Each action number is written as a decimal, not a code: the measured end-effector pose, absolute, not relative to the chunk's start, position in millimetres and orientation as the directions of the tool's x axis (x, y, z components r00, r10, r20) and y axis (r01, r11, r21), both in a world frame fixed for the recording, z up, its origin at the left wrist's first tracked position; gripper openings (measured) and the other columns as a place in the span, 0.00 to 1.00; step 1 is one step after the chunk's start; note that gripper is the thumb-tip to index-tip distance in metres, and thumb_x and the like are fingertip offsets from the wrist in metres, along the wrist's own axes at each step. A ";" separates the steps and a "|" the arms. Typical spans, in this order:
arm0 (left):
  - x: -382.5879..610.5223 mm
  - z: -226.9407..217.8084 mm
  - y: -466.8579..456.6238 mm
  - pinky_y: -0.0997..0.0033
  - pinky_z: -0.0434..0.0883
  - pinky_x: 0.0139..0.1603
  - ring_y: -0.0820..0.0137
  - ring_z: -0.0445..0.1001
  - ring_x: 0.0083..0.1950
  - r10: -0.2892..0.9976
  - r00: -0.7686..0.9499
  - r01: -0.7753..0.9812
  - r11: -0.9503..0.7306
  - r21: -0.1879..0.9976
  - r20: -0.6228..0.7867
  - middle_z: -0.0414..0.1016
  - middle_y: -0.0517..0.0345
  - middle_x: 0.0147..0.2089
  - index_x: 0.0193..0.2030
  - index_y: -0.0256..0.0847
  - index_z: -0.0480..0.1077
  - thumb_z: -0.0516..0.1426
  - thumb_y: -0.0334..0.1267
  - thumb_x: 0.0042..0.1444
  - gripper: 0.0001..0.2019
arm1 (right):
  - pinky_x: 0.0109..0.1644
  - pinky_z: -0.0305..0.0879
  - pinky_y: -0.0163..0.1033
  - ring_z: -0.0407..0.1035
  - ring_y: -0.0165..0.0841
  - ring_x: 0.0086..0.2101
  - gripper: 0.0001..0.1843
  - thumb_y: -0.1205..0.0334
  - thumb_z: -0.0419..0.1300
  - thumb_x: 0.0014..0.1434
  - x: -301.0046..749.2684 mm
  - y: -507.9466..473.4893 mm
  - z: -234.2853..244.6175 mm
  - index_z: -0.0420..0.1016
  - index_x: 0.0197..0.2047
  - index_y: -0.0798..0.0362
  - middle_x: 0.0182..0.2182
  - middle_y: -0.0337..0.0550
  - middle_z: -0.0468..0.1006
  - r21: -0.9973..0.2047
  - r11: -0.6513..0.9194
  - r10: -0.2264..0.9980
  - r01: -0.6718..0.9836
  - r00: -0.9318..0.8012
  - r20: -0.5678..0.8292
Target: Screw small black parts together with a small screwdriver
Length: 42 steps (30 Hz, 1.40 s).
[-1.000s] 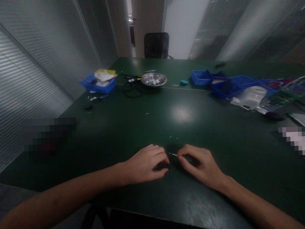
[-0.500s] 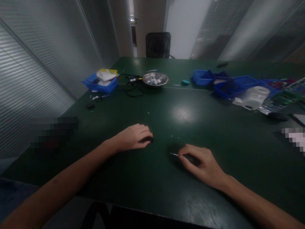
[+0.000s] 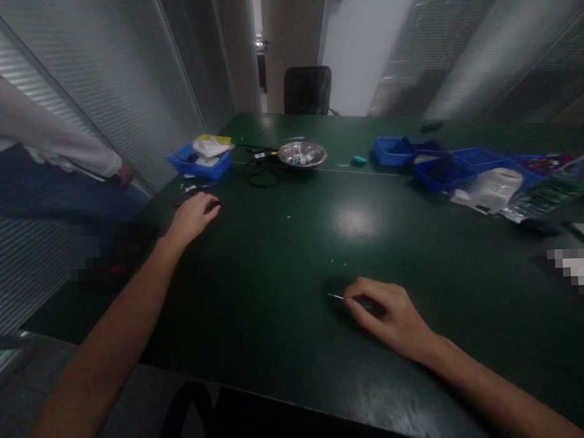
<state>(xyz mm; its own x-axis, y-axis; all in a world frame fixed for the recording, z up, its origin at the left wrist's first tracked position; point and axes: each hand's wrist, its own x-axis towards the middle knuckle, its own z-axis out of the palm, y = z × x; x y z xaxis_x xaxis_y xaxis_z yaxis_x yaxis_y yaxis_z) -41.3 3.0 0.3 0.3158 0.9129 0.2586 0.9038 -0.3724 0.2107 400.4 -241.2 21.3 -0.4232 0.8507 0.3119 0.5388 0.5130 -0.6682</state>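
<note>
My left hand (image 3: 194, 215) is at the left of the green table (image 3: 255, 265), curled over a small black object (image 3: 217, 204) that shows between thumb and fingers. Its kind is too dark to make out. A dark item and small scraps lie close by that hand, partly hidden. My right hand (image 3: 381, 312) rests low over the table at centre right. Between its thumb and forefinger it pinches a thin, pale, needle-like piece (image 3: 336, 296), its tip pointing left. Several tiny white bits (image 3: 339, 263) lie just beyond it.
A blue bin (image 3: 201, 164) holding white material stands back left, beside a black cable (image 3: 264, 178) and a metal bowl (image 3: 302, 155) of small parts. Blue trays (image 3: 392, 151) and a white plastic part (image 3: 496, 189) sit right. A person in a white sleeve (image 3: 73, 137) stands left.
My left hand has moved left and away from me, from the table's middle toward the blue bin, with the black object in it. The right hand stays put. A person has appeared at left.
</note>
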 end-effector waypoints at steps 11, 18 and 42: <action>-69.3 15.3 7.2 0.65 0.68 0.41 0.58 0.77 0.42 0.982 0.065 0.978 -0.098 0.183 0.178 0.81 0.50 0.42 0.42 0.43 0.78 0.55 0.57 0.63 0.20 | 0.35 0.65 0.36 0.74 0.31 0.31 0.06 0.64 0.58 0.70 400.6 -241.0 22.7 0.76 0.42 0.52 0.33 0.40 0.78 -0.680 0.518 0.844 0.519 -0.440 0.307; -74.4 9.7 12.6 0.67 0.68 0.35 0.61 0.78 0.37 1.000 0.019 0.954 -0.013 0.300 -0.019 0.81 0.53 0.38 0.35 0.45 0.79 0.66 0.49 0.53 0.11 | 0.34 0.65 0.36 0.73 0.31 0.29 0.07 0.63 0.57 0.70 400.9 -240.9 21.5 0.76 0.42 0.53 0.32 0.40 0.78 -0.676 0.512 0.848 0.531 -0.435 0.301; -54.8 10.8 3.7 0.65 0.75 0.50 0.61 0.80 0.44 0.918 -0.145 0.814 -0.101 0.572 0.369 0.83 0.53 0.45 0.47 0.43 0.82 0.64 0.45 0.55 0.15 | 0.34 0.65 0.36 0.74 0.31 0.30 0.07 0.63 0.57 0.71 400.5 -241.6 22.0 0.76 0.42 0.52 0.32 0.40 0.79 -0.683 0.502 0.852 0.530 -0.441 0.283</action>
<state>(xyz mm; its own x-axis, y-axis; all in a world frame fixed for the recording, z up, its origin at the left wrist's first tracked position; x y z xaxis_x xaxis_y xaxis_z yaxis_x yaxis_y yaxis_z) -54.8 3.7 10.8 -0.1455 0.9181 0.3687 0.8143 -0.1006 0.5717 400.5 -241.6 22.0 -0.4415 0.8515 0.2829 0.5305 0.5020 -0.6831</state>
